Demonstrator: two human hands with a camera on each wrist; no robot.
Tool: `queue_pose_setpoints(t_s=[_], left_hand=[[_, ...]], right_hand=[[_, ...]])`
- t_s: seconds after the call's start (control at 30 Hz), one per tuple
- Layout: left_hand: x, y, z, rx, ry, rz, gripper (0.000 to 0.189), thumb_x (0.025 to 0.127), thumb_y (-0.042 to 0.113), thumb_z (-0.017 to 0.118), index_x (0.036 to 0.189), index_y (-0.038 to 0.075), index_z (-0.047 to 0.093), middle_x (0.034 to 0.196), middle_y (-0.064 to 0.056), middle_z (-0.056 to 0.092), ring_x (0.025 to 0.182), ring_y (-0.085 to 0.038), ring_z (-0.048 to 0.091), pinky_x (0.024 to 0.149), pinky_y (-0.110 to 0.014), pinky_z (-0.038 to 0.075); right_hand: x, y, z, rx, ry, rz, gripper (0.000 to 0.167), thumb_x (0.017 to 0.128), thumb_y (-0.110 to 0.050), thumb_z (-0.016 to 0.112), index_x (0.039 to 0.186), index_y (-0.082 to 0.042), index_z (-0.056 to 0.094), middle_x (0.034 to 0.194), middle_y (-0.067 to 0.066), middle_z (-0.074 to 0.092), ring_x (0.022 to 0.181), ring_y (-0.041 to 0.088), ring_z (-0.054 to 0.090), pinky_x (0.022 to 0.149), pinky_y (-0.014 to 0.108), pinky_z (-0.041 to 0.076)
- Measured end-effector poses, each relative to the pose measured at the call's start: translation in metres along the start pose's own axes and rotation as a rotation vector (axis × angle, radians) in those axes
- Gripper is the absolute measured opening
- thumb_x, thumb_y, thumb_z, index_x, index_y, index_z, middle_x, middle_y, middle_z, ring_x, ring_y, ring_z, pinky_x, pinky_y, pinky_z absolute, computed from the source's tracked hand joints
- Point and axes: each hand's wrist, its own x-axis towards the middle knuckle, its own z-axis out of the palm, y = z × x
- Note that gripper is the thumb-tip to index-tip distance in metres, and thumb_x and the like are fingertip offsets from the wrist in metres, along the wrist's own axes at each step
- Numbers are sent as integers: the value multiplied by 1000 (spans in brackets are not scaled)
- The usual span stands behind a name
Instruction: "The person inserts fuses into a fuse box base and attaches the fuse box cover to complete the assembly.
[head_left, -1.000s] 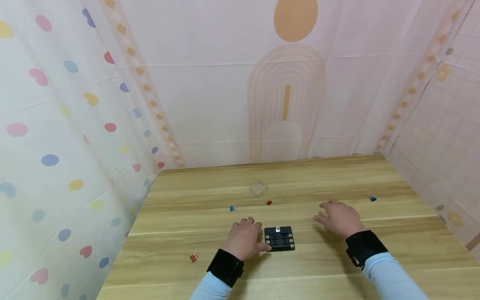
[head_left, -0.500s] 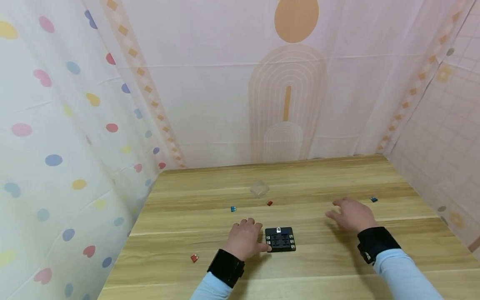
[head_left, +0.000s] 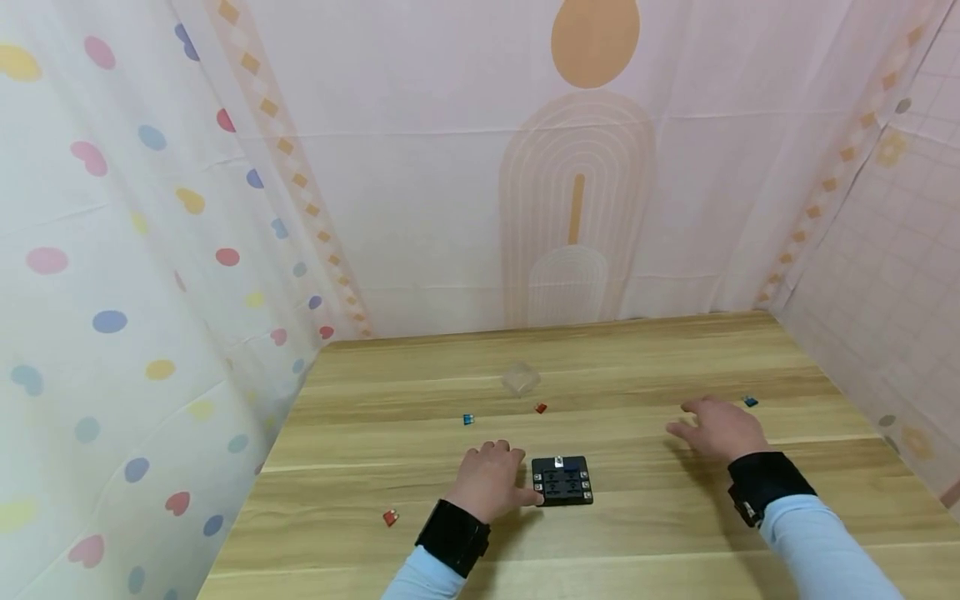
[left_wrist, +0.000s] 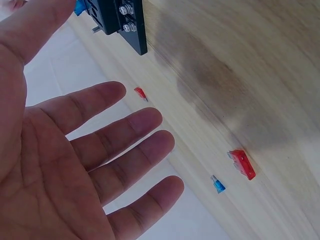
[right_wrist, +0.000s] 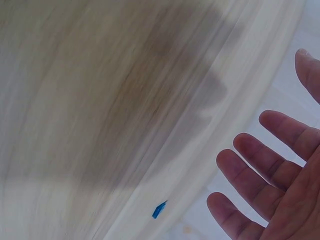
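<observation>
A black fuse block [head_left: 564, 483] lies on the table, a blue blade fuse [left_wrist: 80, 7] partly visible at it in the left wrist view. My left hand [head_left: 487, 483] is beside it, fingers spread and straight, the thumb at its near left corner. Nothing is between those fingers. Further right, my right hand [head_left: 722, 429] hovers over the wood with loose, extended fingers and holds nothing. Just beyond it lies another blue blade fuse [head_left: 751, 402]. Red fuses lie left of the left hand [head_left: 391, 517] and behind the block [head_left: 541, 408]; a blue fuse [head_left: 468, 419] lies further back.
A clear square plastic cover [head_left: 521, 379] lies toward the back of the wooden table [head_left: 637, 533]. Patterned curtains [head_left: 420, 208] hang behind the table and along both sides.
My right hand has moved right, away from the fuse block and closer to the far right blue fuse. The left hand has stayed by the block. The head view has shifted slightly.
</observation>
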Motion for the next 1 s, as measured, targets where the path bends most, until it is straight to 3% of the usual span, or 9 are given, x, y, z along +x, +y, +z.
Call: queue_pose_setpoints(t_s=[0.53,1.0], left_hand=[[-2,0,0,9,14,-3,64,72,60,79,111,10,71,101,-7,65,95,-26,62,82,-44,50],[-2,-1,-1,7,6,-6,62,73,59,79,111,10,71,103,-7,66,97,-26,61,82,-44,50]], right_hand=[[2,14,-11,-1,-52,30,62,96,-44,61,126,11,59,123,35,58,111,52,56,85,59,48],[8,28,-15,-12,-47,70,65,96,-46,59,126,12,57,124,37,56,114,55,52,86,61,46]])
